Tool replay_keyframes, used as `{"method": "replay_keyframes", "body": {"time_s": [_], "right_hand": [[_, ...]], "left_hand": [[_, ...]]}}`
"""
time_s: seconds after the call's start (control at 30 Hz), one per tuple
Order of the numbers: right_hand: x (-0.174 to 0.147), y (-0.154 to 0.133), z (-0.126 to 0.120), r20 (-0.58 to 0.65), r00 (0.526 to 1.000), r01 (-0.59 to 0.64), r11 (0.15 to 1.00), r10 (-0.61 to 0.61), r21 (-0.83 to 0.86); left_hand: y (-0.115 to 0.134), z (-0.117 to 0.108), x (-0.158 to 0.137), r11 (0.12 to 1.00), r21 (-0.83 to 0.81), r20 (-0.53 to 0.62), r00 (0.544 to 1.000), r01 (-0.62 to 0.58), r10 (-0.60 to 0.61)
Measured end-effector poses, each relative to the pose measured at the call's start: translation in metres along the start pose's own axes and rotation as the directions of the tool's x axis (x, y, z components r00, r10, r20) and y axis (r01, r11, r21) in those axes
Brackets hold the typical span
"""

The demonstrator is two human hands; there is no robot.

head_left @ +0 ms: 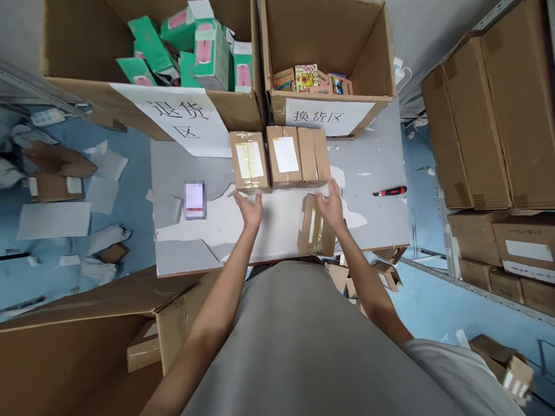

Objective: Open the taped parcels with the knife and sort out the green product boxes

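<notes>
Three small taped cartons stand in a row on the table: a left carton, a middle carton and a right carton. My left hand is at the near edge of the left carton, thumb and fingers spread. Beside the near corner of the right carton is my right hand, fingers apart and gripping nothing. Another taped carton lies closer to my body, partly beneath my right hand; whether they touch, I cannot tell.
Behind the row stand a large box of green-and-pink packages and another box with small colourful packs. A phone lies left, a red-and-black utility knife right. Big cartons are stacked at right; an open carton stands lower left.
</notes>
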State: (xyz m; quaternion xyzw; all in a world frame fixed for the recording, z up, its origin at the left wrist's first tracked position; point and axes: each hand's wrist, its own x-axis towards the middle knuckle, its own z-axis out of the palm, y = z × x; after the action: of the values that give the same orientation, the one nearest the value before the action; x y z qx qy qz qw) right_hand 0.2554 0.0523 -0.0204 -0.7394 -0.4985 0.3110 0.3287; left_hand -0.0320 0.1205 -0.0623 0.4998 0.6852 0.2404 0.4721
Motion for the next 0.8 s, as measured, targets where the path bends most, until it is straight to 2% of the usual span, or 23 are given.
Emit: {"method": "replay_keyframes", "body": {"time_s": [0.07, 0.13, 0.2, 0.27, 0.3, 0.37, 0.47, 0.57, 0.67, 0.73, 0.8], "right_hand": [[-0.05, 0.034, -0.026, -0.094, 0.98, -0.177, 0.984, 0.176, 0.004], [-0.091, 0.063, -0.043, -0.084, 0.93, -0.355, 0.934, 0.358, 0.045], [-0.112, 0.083, -0.05, -0.039, 0.901, -0.427, 0.9, 0.431, 0.085], [-0.112, 0.094, -0.05, -0.012, 0.913, -0.403, 0.907, 0.407, 0.123], [-0.103, 0.096, -0.048, -0.007, 0.929, -0.365, 0.92, 0.37, 0.144], [-0.077, 0.095, -0.043, 0.002, 0.963, -0.264, 0.945, 0.269, 0.194], [-0.032, 0.086, -0.036, 0.035, 0.994, -0.11, 0.958, 0.105, 0.263], [-0.012, 0.079, -0.035, 0.062, 0.998, -0.038, 0.965, 0.023, 0.258], [-0.029, 0.077, -0.041, 0.064, 0.998, -0.032, 0.979, 0.019, 0.203], [-0.056, 0.076, -0.044, 0.073, 0.997, -0.043, 0.984, 0.03, 0.175], [-0.09, 0.075, -0.043, 0.102, 0.993, -0.071, 0.984, 0.054, 0.165]], "left_hand": [[-0.012, 0.021, -0.047, 0.994, 0.006, 0.066, 0.992, 0.112, -0.112], [-0.022, 0.04, -0.093, 0.987, 0.0, 0.246, 0.956, 0.163, -0.158], [-0.027, 0.053, -0.13, 0.981, 0.03, 0.517, 0.836, 0.194, -0.181], [-0.029, 0.06, -0.152, 0.973, 0.042, 0.661, 0.724, 0.227, -0.198], [-0.029, 0.061, -0.158, 0.964, 0.049, 0.687, 0.692, 0.263, -0.223], [-0.027, 0.064, -0.162, 0.932, 0.059, 0.686, 0.664, 0.356, -0.297], [-0.024, 0.065, -0.162, 0.878, 0.017, 0.642, 0.668, 0.478, -0.376], [-0.026, 0.062, -0.165, 0.854, -0.091, 0.583, 0.723, 0.512, -0.371], [-0.035, 0.045, -0.166, 0.882, -0.154, 0.469, 0.818, 0.446, -0.332], [-0.043, 0.027, -0.161, 0.903, -0.164, 0.379, 0.871, 0.397, -0.313], [-0.052, 0.006, -0.154, 0.906, -0.183, 0.298, 0.899, 0.383, -0.32]]}}
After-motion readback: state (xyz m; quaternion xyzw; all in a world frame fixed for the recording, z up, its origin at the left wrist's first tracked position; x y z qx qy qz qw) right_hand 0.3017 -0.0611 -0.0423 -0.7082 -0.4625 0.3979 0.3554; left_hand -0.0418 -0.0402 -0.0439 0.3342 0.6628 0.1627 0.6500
